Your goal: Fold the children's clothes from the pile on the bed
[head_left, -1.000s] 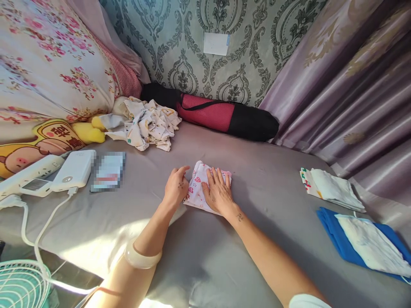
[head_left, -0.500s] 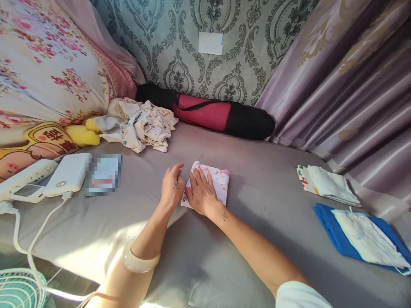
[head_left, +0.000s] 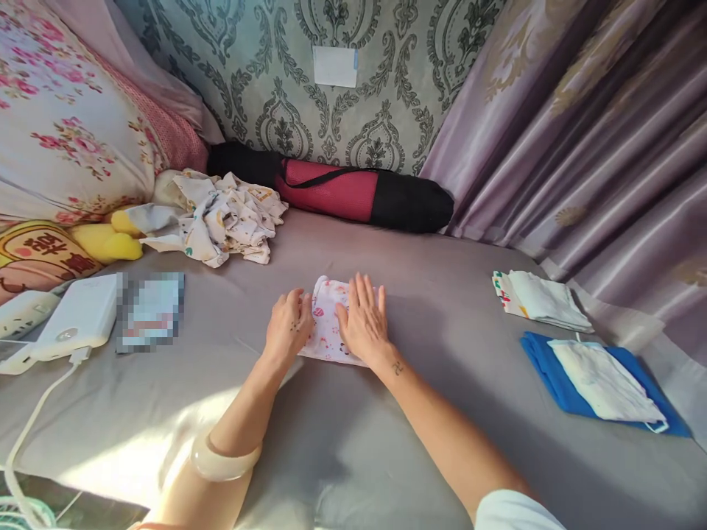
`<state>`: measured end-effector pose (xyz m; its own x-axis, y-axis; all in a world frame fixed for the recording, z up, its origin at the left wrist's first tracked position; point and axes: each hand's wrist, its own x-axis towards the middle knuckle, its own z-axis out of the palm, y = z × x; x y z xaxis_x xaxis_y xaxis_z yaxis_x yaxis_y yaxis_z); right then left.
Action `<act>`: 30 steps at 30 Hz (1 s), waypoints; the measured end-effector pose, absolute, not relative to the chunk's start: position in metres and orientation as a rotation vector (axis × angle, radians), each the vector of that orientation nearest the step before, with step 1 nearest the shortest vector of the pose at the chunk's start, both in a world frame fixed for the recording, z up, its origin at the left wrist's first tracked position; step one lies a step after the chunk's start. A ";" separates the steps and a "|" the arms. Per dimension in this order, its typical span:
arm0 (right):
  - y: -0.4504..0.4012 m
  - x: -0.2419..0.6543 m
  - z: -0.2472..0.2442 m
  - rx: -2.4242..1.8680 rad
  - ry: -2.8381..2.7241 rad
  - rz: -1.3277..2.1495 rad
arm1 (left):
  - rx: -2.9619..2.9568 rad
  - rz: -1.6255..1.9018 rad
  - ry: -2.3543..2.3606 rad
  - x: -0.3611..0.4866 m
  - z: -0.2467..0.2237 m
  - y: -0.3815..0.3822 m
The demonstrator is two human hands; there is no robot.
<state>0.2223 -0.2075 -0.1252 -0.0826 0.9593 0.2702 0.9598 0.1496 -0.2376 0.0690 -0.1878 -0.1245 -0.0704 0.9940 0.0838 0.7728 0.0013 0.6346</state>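
A folded white cloth with a pink and red print (head_left: 330,318) lies on the grey sheet in front of me. My right hand (head_left: 364,316) rests flat on its right part, palm down, with the fingers stretched out and the thumb apart. At the cloth's left edge is my left hand (head_left: 288,324), its fingers loosely bent and slightly apart, with no grip on the cloth showing. Both hands hide parts of the cloth's sides.
Rumpled printed clothes (head_left: 226,217) and a red and black bag (head_left: 331,190) lie along the back. To the right are folded white cloths (head_left: 544,298) and a blue folded cloth with a white mask (head_left: 607,379). A white power bank (head_left: 82,313) with a cable sits left.
My right hand has slid right across the cloth, uncovering its middle. My left hand has turned from upright to palm down at the left edge. The view has shifted slightly right.
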 end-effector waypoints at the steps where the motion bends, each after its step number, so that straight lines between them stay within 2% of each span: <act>1: -0.208 0.226 -0.130 -1.867 -2.079 0.029 | 1.874 0.701 1.928 0.071 -0.126 -0.189; 6: -0.209 0.231 -0.145 -1.882 -2.068 0.089 | 2.130 0.454 1.979 0.075 -0.133 -0.189; 19: -0.224 0.228 -0.139 -1.546 -2.135 -0.058 | 2.108 0.117 1.946 0.061 -0.144 -0.169; 30: -0.223 0.229 -0.140 -1.533 -2.161 -0.096 | 2.139 0.264 1.904 0.062 -0.148 -0.166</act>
<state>0.2292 -0.2234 -0.1401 -0.2529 0.8701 0.4231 0.9040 0.3683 -0.2169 0.0617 -0.1664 -0.1475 0.1223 0.9917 -0.0395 0.9434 -0.1038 0.3149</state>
